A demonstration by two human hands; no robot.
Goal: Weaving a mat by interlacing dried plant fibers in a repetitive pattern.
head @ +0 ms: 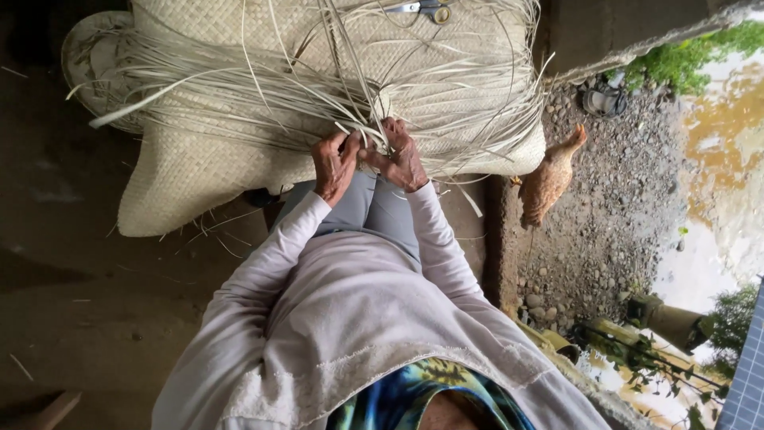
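A person is plaiting pale palm-leaf strips (318, 95) into a woven mat (199, 171) lying across the floor ahead. The left hand (334, 166) and right hand (400, 157) are meeting at the mat's edge, fingers (352, 143) pinching strips together. Holding each strip flat and taut looks key here. A hen (551, 177) is walking nearby; scissors (422, 9) are resting on the mat.

Daylight is reaching you from three o'clock, glaring off wet ground; nine o'clock is sinking into shadow, and edges are softening slightly.
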